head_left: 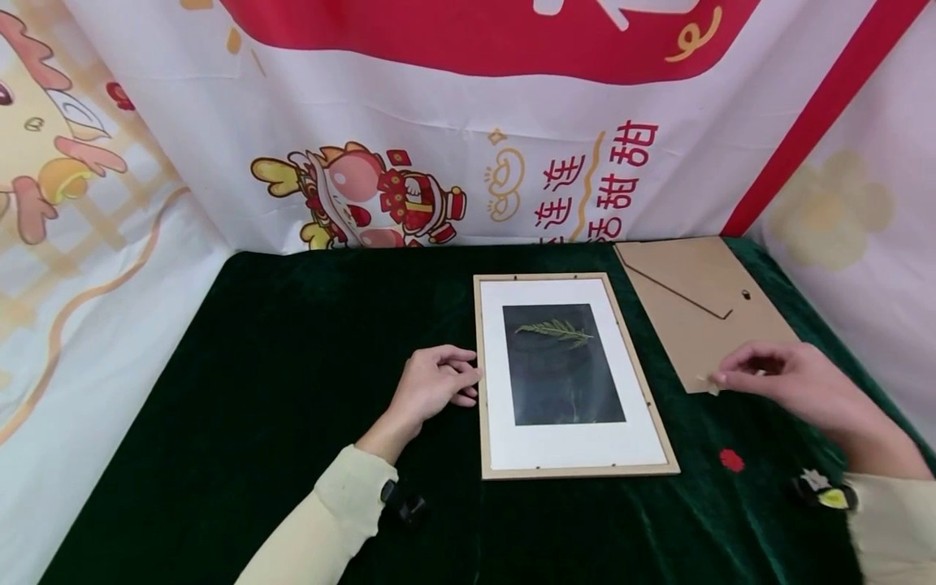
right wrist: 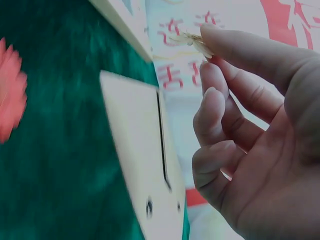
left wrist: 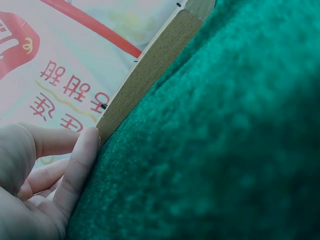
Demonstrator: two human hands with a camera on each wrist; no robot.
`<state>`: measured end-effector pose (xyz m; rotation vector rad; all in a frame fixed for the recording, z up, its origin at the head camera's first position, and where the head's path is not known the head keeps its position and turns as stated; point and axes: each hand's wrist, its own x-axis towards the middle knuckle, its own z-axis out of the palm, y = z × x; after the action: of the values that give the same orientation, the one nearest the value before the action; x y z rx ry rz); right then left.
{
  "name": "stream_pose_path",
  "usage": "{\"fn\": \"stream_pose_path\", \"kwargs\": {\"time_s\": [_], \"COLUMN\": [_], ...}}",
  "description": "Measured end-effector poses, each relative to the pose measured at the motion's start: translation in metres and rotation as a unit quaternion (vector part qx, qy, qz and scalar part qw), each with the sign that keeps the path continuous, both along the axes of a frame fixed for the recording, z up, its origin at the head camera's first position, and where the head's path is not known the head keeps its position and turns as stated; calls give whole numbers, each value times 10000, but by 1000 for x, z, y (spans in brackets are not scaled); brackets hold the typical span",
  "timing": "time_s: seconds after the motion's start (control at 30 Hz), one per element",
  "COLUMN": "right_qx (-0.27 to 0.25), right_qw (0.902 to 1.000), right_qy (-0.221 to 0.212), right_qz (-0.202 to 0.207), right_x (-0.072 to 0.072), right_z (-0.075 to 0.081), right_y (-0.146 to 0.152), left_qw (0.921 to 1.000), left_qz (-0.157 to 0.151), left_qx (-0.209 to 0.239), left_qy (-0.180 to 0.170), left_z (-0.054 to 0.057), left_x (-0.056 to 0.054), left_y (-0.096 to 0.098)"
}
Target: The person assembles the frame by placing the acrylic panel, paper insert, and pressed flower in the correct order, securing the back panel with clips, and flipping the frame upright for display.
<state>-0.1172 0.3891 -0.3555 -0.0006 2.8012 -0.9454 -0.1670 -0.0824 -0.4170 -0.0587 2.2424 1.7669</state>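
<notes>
My right grip pinches a pale, papery flower, thumb against fingertip. My left grip, fingers loosely bent, touches the rectangular, grained wooden frame on green velvet.

High view, two close ones
The head camera faced forward and down; wrist views shared the curtain, picture top.

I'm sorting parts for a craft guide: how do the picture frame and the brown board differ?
The picture frame surrounds a white mat and dark panel; the brown board is a plain sheet bearing a bent dark strip.
The left hand touches the picture frame; the brown board lies farther right, gripped by neither hand.
Both are rectangular and lie on the green cloth.
</notes>
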Motion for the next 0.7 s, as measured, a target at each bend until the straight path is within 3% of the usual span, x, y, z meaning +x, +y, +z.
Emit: {"fn": "stream_pose_path", "kwargs": {"time_s": [0.3,0.7], "right_qx": [1,-694], "right_qw": [9997,9928], "right_qy": [-48,-425], "right_qz": [238,873], "right_x": [-31,-62], "right_z": [12,-3], "right_y": [-52,-110], "left_qw": [9994,9993], "left_qz": [205,215], "left_qx": [129,-8], "left_qy": [-238,-310], "left_z": [7,10], "left_x": [-1,-1], "left_y": [4,7]}}
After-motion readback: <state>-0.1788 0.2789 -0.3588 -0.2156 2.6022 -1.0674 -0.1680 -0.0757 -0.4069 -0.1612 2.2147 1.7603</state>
